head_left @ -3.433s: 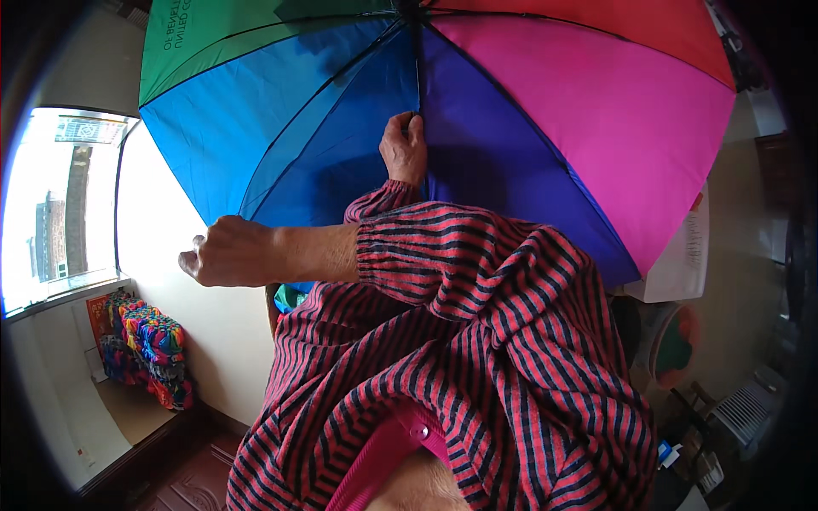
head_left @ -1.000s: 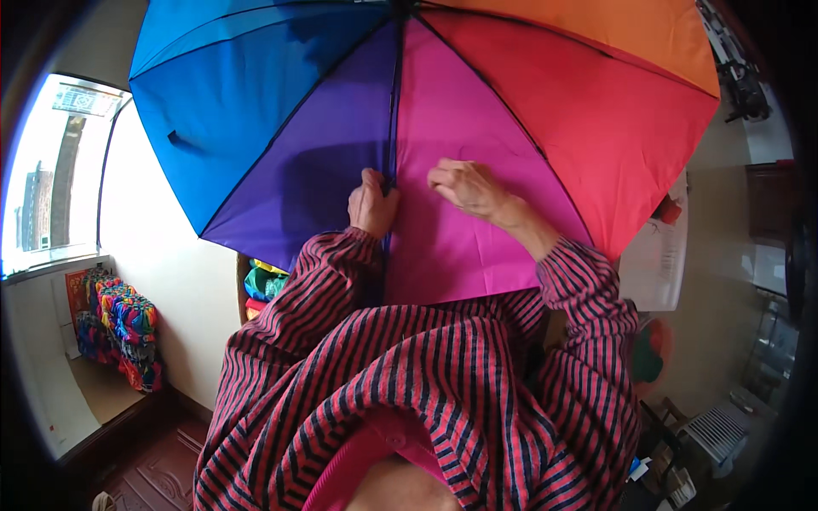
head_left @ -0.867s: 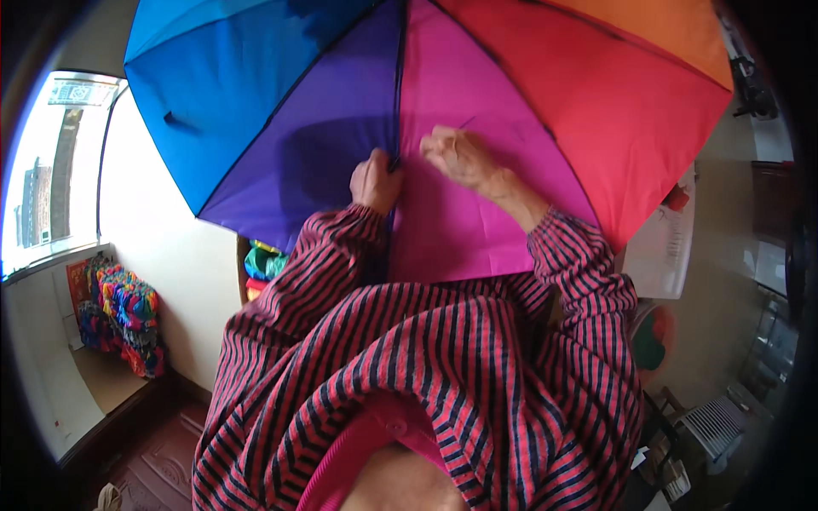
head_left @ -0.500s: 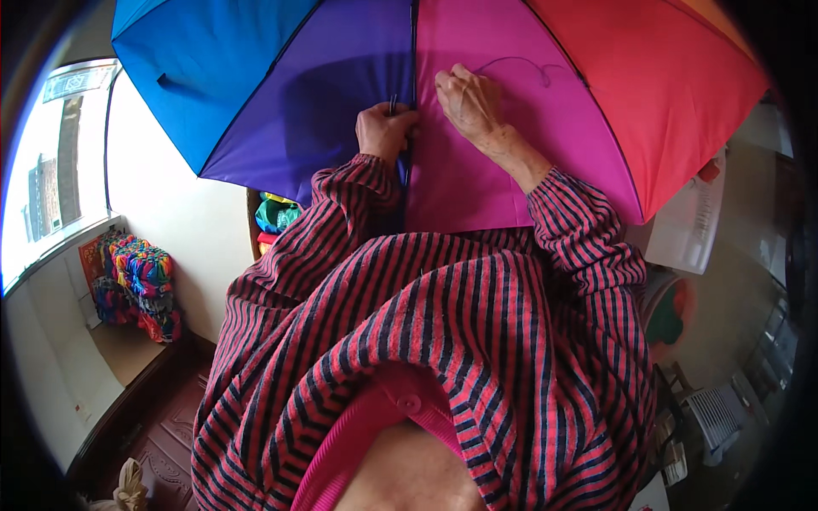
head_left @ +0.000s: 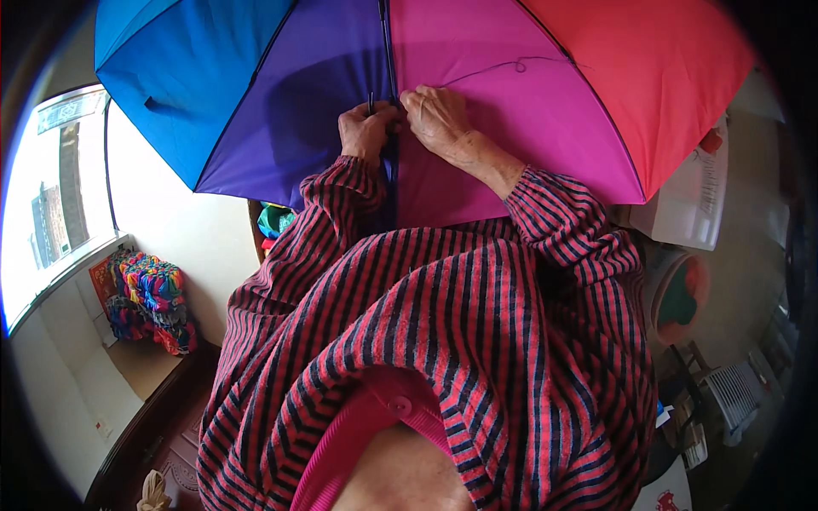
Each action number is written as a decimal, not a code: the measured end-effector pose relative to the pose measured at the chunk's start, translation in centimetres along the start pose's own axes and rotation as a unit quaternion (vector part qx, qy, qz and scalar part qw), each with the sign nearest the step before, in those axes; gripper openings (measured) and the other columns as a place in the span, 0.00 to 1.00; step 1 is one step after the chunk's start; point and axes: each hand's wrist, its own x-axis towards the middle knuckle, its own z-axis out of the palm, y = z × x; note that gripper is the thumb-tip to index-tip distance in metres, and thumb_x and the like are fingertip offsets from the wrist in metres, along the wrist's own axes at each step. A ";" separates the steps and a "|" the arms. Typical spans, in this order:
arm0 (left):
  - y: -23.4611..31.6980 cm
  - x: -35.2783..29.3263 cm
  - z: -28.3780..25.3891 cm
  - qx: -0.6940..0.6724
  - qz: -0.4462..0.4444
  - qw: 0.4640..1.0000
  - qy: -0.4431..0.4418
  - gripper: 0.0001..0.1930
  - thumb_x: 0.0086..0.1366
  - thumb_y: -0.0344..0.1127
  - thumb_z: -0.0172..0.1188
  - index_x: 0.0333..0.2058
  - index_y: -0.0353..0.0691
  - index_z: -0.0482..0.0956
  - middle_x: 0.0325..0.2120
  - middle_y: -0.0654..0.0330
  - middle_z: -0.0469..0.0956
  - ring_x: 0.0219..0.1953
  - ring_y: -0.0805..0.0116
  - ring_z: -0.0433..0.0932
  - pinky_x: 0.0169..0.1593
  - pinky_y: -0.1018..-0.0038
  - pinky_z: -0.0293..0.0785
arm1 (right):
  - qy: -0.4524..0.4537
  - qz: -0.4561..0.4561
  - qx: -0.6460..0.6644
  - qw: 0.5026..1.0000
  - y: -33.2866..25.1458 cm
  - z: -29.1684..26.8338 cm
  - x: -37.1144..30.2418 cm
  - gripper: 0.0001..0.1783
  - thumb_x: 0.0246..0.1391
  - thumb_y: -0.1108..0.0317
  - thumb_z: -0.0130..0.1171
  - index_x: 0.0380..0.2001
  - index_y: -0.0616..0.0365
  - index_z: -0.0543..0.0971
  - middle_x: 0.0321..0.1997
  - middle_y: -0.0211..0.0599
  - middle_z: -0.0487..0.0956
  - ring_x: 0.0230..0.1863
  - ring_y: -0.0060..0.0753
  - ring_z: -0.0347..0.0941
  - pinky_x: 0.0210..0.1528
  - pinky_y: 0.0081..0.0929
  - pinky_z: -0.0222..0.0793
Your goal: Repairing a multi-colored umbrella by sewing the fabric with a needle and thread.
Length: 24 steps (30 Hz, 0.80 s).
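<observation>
An open umbrella point(head_left: 520, 140) with blue, purple, pink and red panels spreads across the top, its dark ribs showing. My left hand point(head_left: 365, 134) is closed beside the dark rib point(head_left: 387, 47) between the purple and pink panels. A short, thin dark piece point(head_left: 371, 100) sticks up out of that fist; I cannot tell its kind. Just right of the rib, my right hand point(head_left: 439, 119) is pinched, fingertips close to the left hand. Dark thread point(head_left: 521, 66) trails from the right hand over the pink panel with a small loop in it. Any needle is hidden.
On the left, a bundle of multicoloured yarn-like material point(head_left: 153, 294) sits on a ledge beside the window point(head_left: 60, 179). Colourful bags point(head_left: 274, 221) lie below the umbrella's edge. At right are a white plastic bin point(head_left: 686, 200) and a round tub point(head_left: 682, 294).
My right hand has moved left and slightly down, closer to the rib and my left hand. The thread is stretched longer across the pink panel. The whole view has shifted a little.
</observation>
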 end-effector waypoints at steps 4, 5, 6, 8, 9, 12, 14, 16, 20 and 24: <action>-0.2 0.1 -0.1 0.002 -0.014 1.000 0.004 0.08 0.55 0.29 0.60 0.34 0.34 0.79 0.22 0.60 0.79 0.22 0.76 0.76 0.20 0.83 0.60 | -0.020 -0.007 0.009 1.000 0.2 -0.3 0.2 0.02 0.44 0.72 0.52 0.22 0.58 0.73 0.22 0.44 0.75 0.25 0.49 0.75 0.26 0.45 0.69; -0.2 0.0 -0.1 -0.017 -0.011 1.000 -0.001 0.08 0.55 0.29 0.60 0.34 0.34 0.79 0.22 0.60 0.79 0.21 0.76 0.75 0.20 0.83 0.61 | -0.024 -0.007 0.014 1.000 0.3 -0.4 0.3 0.02 0.44 0.73 0.51 0.22 0.58 0.74 0.22 0.44 0.75 0.26 0.49 0.75 0.26 0.46 0.69; -0.1 -0.1 -0.1 -0.037 -0.007 0.999 -0.006 0.08 0.54 0.29 0.60 0.34 0.34 0.79 0.22 0.60 0.80 0.20 0.76 0.75 0.20 0.83 0.62 | -0.023 -0.008 0.014 1.000 0.5 -0.3 0.4 0.02 0.44 0.73 0.51 0.22 0.58 0.74 0.22 0.44 0.75 0.26 0.49 0.75 0.26 0.46 0.69; -0.1 -0.1 -0.1 -0.057 -0.002 0.998 -0.010 0.08 0.54 0.29 0.60 0.34 0.34 0.78 0.22 0.59 0.80 0.19 0.77 0.75 0.19 0.83 0.62 | -0.048 -0.032 0.018 0.998 1.0 -0.3 0.9 0.05 0.45 0.68 0.54 0.23 0.57 0.75 0.25 0.45 0.77 0.26 0.48 0.76 0.25 0.43 0.70; -0.3 0.0 -0.2 -0.075 -0.006 0.997 -0.007 0.08 0.55 0.29 0.59 0.34 0.34 0.78 0.22 0.59 0.80 0.19 0.76 0.75 0.19 0.83 0.62 | -0.060 -0.044 0.019 0.997 1.3 -0.2 1.2 0.07 0.46 0.65 0.56 0.24 0.57 0.75 0.26 0.46 0.77 0.26 0.48 0.76 0.24 0.42 0.71; -0.7 0.1 -0.2 -0.113 -0.016 0.993 -0.004 0.07 0.58 0.31 0.57 0.34 0.34 0.76 0.23 0.59 0.79 0.18 0.75 0.75 0.19 0.83 0.62 | -0.046 -0.106 0.042 0.992 2.3 -0.7 2.0 0.06 0.46 0.68 0.54 0.23 0.58 0.75 0.25 0.45 0.77 0.25 0.48 0.76 0.24 0.41 0.71; -0.7 0.2 -0.2 -0.089 0.009 0.996 -0.017 0.06 0.61 0.32 0.54 0.33 0.35 0.75 0.23 0.58 0.79 0.18 0.74 0.75 0.18 0.82 0.63 | -0.038 -0.137 0.053 0.988 2.4 -0.7 2.1 0.05 0.47 0.69 0.53 0.22 0.58 0.74 0.25 0.44 0.76 0.25 0.48 0.76 0.23 0.41 0.71; -0.7 0.5 -0.2 -0.076 0.023 0.997 -0.024 0.06 0.62 0.33 0.52 0.33 0.36 0.74 0.23 0.58 0.79 0.18 0.73 0.75 0.18 0.81 0.63 | -0.018 -0.140 0.057 0.988 2.1 -0.4 1.9 0.05 0.47 0.71 0.51 0.23 0.60 0.73 0.25 0.44 0.75 0.25 0.48 0.76 0.23 0.41 0.71; -1.1 0.3 -0.1 -0.081 0.023 0.996 0.009 0.07 0.65 0.34 0.49 0.33 0.36 0.71 0.23 0.56 0.79 0.17 0.71 0.75 0.17 0.80 0.64 | 0.012 -0.071 0.050 0.996 1.4 -0.5 1.7 0.04 0.46 0.73 0.55 0.25 0.61 0.71 0.28 0.43 0.72 0.26 0.48 0.75 0.24 0.40 0.71; -1.2 -0.1 0.2 -0.094 0.044 0.993 0.048 0.07 0.66 0.33 0.48 0.32 0.36 0.68 0.24 0.52 0.79 0.18 0.71 0.75 0.17 0.81 0.63 | 0.014 -0.032 0.044 0.998 0.5 -0.4 1.2 0.08 0.45 0.74 0.59 0.27 0.62 0.70 0.31 0.43 0.71 0.27 0.49 0.74 0.26 0.40 0.72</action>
